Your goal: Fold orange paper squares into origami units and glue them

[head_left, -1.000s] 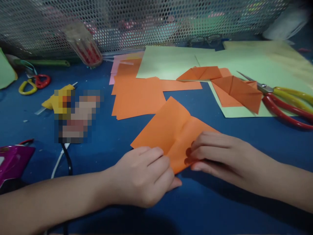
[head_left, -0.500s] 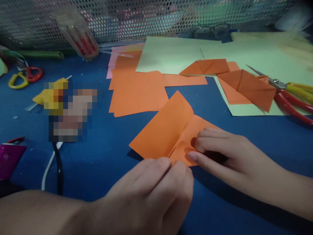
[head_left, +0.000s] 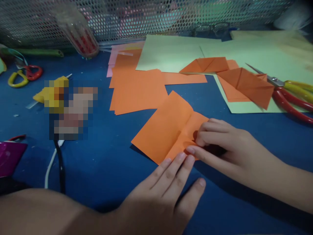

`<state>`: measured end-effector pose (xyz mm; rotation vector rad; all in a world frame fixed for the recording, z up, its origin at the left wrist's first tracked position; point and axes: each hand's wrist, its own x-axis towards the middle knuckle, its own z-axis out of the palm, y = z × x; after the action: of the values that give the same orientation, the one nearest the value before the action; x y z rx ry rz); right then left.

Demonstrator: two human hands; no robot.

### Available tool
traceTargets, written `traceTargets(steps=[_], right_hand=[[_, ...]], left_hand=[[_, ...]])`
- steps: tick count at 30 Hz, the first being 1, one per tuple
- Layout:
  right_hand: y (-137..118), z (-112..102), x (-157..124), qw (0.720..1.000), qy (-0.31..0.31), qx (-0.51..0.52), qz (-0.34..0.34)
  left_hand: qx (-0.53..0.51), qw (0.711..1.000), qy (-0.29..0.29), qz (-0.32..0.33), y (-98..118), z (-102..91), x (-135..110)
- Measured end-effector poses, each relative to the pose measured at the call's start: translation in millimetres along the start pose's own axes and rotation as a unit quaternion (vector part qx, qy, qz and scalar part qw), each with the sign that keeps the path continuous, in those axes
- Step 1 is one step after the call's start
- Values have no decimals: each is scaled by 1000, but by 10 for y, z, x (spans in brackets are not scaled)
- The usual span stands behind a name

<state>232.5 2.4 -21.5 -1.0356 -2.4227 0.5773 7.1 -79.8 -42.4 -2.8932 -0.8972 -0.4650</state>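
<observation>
A creased sheet of orange paper (head_left: 157, 130) lies on the blue table, its left part flat and its right part raised along a diagonal fold. My left hand (head_left: 166, 192) rests at its near edge, fingers stretched out, fingertips on the paper and thumb apart. From the right, my right hand (head_left: 225, 147) pinches the paper between thumb and curled fingers. Part of the right side is hidden beneath that hand. Just behind lie flat orange sheets (head_left: 139, 93). Folded orange pieces (head_left: 246, 85) rest on pale green paper (head_left: 176, 54) at the back right.
Large scissors (head_left: 281, 88) with red and yellow handles lie at the right. Smaller scissors (head_left: 25, 76) are at the far left. A clear jar (head_left: 84, 42) with red contents stands before a perforated metal screen (head_left: 156, 16). A purple object (head_left: 11, 156) sits at the left edge.
My left hand has opened from a closed grip, its fingers now stretched along the paper's near edge. The paper's left part has flattened a little. My right hand keeps its pinch.
</observation>
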Motion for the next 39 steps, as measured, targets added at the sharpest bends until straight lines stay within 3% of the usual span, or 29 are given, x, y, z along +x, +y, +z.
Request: traceTargets(steps=[21,28,39], right_hand=[[-38,42,-33,999,-17,-1,41],[-39,24,-13,1000,0,-9,20],[-31,36,-19,1000,1,-12,18]], left_hand=[[44,998,-3,-37,205,-12,99],[31,999,1,-45,210,1,107],[37,998,-40,-20,188,-5,76]])
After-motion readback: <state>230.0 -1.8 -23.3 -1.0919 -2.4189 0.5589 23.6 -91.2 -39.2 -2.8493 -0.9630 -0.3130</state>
